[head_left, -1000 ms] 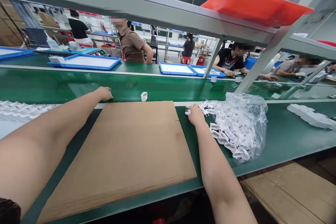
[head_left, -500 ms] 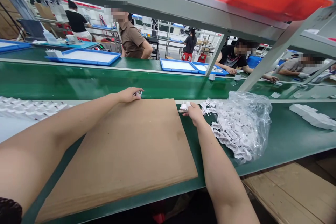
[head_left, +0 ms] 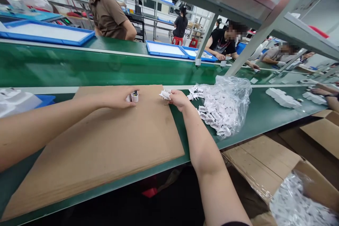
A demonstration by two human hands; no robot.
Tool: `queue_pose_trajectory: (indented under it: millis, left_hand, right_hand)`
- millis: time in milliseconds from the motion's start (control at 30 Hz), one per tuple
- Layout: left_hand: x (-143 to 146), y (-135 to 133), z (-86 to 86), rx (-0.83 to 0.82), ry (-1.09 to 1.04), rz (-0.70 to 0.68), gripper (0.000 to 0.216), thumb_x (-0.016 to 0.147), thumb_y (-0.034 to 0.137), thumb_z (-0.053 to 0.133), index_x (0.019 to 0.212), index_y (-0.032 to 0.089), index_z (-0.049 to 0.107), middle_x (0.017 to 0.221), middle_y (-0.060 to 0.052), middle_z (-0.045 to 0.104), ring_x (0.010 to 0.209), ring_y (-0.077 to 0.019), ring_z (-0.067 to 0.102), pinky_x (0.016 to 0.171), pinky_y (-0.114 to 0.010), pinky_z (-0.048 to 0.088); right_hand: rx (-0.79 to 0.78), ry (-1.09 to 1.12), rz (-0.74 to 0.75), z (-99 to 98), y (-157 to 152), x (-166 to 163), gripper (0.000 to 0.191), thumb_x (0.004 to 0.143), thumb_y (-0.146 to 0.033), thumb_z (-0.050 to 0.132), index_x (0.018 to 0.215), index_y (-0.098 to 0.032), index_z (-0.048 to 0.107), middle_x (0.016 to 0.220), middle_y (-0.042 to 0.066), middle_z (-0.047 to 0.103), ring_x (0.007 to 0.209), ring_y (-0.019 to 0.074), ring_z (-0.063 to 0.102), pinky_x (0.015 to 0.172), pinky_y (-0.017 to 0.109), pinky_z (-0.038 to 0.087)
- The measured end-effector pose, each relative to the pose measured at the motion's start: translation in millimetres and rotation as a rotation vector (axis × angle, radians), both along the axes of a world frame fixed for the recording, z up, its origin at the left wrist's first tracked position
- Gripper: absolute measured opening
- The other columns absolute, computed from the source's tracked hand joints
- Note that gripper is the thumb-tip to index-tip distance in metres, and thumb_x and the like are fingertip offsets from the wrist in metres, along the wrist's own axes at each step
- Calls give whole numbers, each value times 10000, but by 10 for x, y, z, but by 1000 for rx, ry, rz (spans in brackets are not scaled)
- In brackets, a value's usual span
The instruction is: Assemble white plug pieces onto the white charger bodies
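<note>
My left hand (head_left: 123,98) is closed around a small white plastic housing (head_left: 135,96), its end facing up with dark parts showing inside. It is over the far part of a brown cardboard sheet (head_left: 113,137). To its right, my right hand (head_left: 180,99) grips white plastic plug pieces (head_left: 165,94) near the sheet's far right corner; how many is unclear. Just beyond that hand, a heap of similar white plug pieces (head_left: 217,109) spills from a clear plastic bag (head_left: 242,95) on the green bench.
White blocks (head_left: 283,98) stand farther right on the bench. Below its front edge, an open carton (head_left: 265,152) and bagged white parts (head_left: 296,201) show. A metal post (head_left: 251,46) rises behind the heap. Blue trays (head_left: 166,50) and co-workers are across the belt (head_left: 111,69).
The view has turned rightward and down. My left hand has come in from the sheet's far edge with the housing, and my right hand has moved from beside the heap to the sheet's corner.
</note>
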State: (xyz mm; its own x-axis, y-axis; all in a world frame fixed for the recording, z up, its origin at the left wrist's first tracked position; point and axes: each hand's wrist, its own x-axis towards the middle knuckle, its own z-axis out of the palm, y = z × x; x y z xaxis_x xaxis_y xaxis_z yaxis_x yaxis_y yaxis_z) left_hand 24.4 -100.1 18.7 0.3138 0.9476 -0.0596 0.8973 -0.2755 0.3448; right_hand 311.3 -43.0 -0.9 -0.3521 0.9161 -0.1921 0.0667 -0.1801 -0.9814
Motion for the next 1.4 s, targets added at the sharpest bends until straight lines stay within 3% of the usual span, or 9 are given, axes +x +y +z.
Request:
queue_pose_trajectory:
  millis: [100, 233, 400, 600, 733, 867, 1100, 1233, 1400]
  left_hand:
    - [41, -41, 153, -14, 48, -9, 635, 802, 492, 599, 1387, 247, 583, 1361, -99, 622, 1207, -335, 572, 982, -368, 418]
    - [250, -114, 238, 148, 157, 52, 406, 796, 545, 658, 1038, 226, 724, 1081, -110, 699, 1137, -356, 581, 975, -422, 382]
    - [611, -263, -27, 128, -138, 126, 425, 763, 575, 723, 962, 203, 681, 994, -96, 705, 910, -302, 637, 722, -365, 433]
    - [781, -266, -390, -10, -673, 233, 555, 776, 541, 753, 1233, 238, 665, 679, -4, 653, 645, -210, 603, 606, -323, 439]
    - [792, -248, -455, 40, -774, 257, 504, 743, 524, 800, 1120, 208, 689, 691, -7, 644, 633, -181, 570, 582, -300, 428]
    - [790, -246, -458, 39, -847, 226, 531, 739, 496, 814, 1150, 195, 663, 804, -23, 680, 637, -155, 548, 585, -284, 432]
    - [782, -267, -469, 135, -783, 120, 365, 821, 457, 730, 1065, 186, 712, 773, -4, 661, 638, -148, 525, 595, -269, 399]
    - [771, -269, -452, 228, -649, 82, 272, 851, 440, 693, 859, 169, 694, 744, -15, 637, 659, -157, 538, 621, -280, 380]
    - [723, -230, -453, 291, -491, 58, 265, 846, 430, 713, 803, 170, 684, 736, -21, 627, 669, -162, 544, 620, -281, 351]
  right_hand:
    - [-6, 39, 37, -17, -7, -21, 154, 729, -57, 650, 825, -154, 722, 877, 33, 738, 762, 127, 645, 661, 204, 522]
    - [27, 18, 34, -7, -19, -30, 144, 718, -104, 689, 848, -155, 722, 848, 33, 734, 740, 132, 644, 644, 214, 509]
    - [211, -62, -19, -12, -20, -40, 153, 693, -153, 720, 844, -169, 736, 790, 0, 724, 701, 130, 625, 651, 217, 474]
    - [442, -109, 60, -13, -134, -184, 248, 729, -295, 764, 955, -191, 763, 937, 36, 751, 861, 191, 658, 788, 289, 508]
    - [686, -349, 78, 13, -223, -258, 182, 782, -189, 675, 936, -226, 763, 995, 26, 741, 904, 198, 610, 836, 307, 491]
    - [841, -660, 91, 59, -291, -281, 183, 763, -77, 608, 823, -216, 711, 864, 23, 698, 889, 214, 531, 768, 292, 442]
    - [986, -862, 156, 187, -375, -299, 211, 731, -24, 573, 787, -208, 657, 831, 23, 658, 868, 220, 500, 602, 276, 288]
    - [940, -853, 180, 253, -381, -307, 354, 694, 14, 569, 903, -223, 728, 843, 17, 682, 880, 217, 546, 643, 275, 347]
    - [850, -805, 170, 298, -398, -319, 414, 673, 3, 606, 964, -241, 771, 920, 5, 723, 859, 201, 602, 699, 277, 419]
